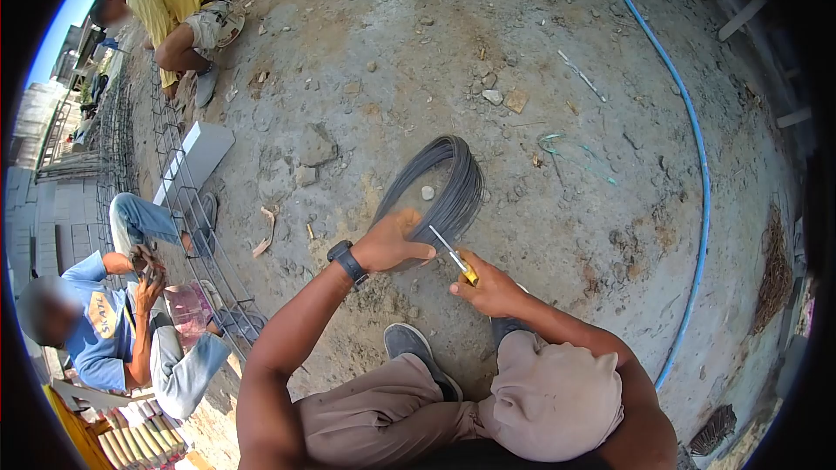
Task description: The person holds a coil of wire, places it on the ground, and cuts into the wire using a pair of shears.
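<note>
A looped bundle of thin dark wire (468, 176) lies on the dirt in front of me. My left hand (390, 242) is closed round the near end of the bundle, and its wrist wears a black watch (347, 263). Just to the right, my right hand (490, 287) grips a tool with a yellow handle (470, 275) and a thin, straight metal shaft. That shaft points up and left, its tip close to the wire and my left thumb. Whether the tip touches the wire I cannot tell.
Two people crouch or sit at the left beside a long rebar cage (202, 248). A pale block (196, 161) lies near them. A blue hose (697, 144) curves down the right side. Stones (493, 97) and a thin green cord (579, 157) lie ahead.
</note>
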Motion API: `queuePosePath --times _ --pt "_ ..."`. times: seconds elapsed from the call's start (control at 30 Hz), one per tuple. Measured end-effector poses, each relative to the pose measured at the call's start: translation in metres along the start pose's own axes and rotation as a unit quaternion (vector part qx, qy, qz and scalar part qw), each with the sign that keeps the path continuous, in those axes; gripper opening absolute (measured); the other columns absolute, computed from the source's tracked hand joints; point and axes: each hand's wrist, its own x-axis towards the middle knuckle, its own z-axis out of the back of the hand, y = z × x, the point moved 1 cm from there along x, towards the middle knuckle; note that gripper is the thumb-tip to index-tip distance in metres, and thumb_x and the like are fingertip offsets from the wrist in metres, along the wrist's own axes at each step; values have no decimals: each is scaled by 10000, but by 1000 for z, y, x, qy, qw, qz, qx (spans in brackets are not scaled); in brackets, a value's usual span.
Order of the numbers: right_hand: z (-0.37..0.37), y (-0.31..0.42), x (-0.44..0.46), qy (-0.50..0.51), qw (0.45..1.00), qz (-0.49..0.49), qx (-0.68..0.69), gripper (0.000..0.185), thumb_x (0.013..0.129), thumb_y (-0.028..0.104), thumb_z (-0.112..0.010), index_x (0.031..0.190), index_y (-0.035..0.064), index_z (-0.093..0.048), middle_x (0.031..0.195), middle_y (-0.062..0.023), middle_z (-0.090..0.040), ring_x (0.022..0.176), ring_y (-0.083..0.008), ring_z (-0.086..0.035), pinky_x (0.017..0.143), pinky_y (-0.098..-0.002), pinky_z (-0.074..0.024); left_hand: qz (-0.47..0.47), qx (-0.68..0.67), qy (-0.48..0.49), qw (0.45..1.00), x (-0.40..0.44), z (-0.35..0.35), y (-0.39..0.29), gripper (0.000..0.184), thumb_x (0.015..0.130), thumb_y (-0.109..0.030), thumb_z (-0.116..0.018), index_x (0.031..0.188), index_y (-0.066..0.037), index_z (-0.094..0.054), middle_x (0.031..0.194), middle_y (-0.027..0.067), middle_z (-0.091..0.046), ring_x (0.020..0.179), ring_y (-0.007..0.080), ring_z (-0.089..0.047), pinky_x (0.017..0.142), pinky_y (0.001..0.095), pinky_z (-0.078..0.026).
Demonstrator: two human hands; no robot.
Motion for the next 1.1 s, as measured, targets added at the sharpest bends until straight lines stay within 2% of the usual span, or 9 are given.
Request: queuePosePath --times 0.2,0.37,0.67,0.9,1.1 --pt "-4 -4 1 12 1000 0 -10 791 955 316 -697 1591 32 -323 1312 -301 -612 1199 -416 -625 1012 -454 -490 0 90 6 996 6 -2 21 372 853 12 -826 1097 8 -545 958 72 -707 839 134 -700 728 291 -575" --pt "4 9 -5 12 999 -13 -47 769 956 304 -693 1581 38 -335 1290 -308 -620 1191 -438 -623 1003 -467 -495 17 55 0 998 1 -8 8 384 844 -7 -842 1101 7 -556 959 71 -706 841 130 -697 728 282 -567" --pt "4 4 -5 -21 998 -12 -55 684 952 318 -699 1508 29 -423 1100 -300 -678 1024 -448 -675 877 -506 -521 16 -3 2 1000 0 -8 -7 382 850 -25 -842 1106 9 -561 947 69 -707 828 137 -697 748 289 -564" --pt "0 -1 -6 -9 1000 -9 -20 703 952 335 -697 1516 29 -411 1073 -281 -680 1003 -436 -676 861 -488 -520 24 -26 27 999 0 -7 -5 375 857 -9 -835 1102 7 -550 934 76 -706 812 147 -697 717 301 -564" --pt "-5 -7 -2 -26 999 9 -26 680 953 311 -689 1510 31 -418 1055 -285 -677 998 -442 -677 859 -487 -521 27 17 21 999 3 -12 9 384 859 -5 -832 1103 6 -536 936 79 -703 814 145 -696 715 302 -565"
